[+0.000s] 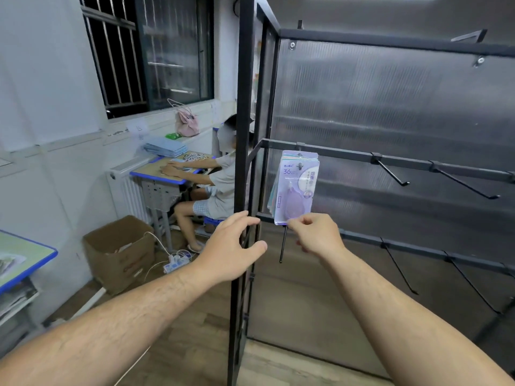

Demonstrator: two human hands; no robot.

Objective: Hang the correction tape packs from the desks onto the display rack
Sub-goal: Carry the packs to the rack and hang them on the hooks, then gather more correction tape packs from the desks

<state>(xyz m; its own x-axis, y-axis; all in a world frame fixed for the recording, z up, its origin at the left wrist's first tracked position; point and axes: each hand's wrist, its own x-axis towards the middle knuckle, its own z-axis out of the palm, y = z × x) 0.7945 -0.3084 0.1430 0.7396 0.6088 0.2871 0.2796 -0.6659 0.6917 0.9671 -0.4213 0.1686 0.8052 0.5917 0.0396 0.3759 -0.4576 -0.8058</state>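
A stack of correction tape packs (296, 188), the front one purple, hangs from a hook on the middle bar of the black display rack (401, 161). My right hand (316, 234) pinches the bottom edge of the front pack. My left hand (231, 246) is just left of it, fingers relaxed and spread, in front of the rack's black corner post (243, 135) and holding nothing.
Bare hooks (391, 174) stick out from the rack bars to the right. A person sits at a blue-edged desk (158, 174) at the back left. A cardboard box (119, 252) and a power strip (177, 261) lie on the floor. Another desk (25, 260) is at the far left.
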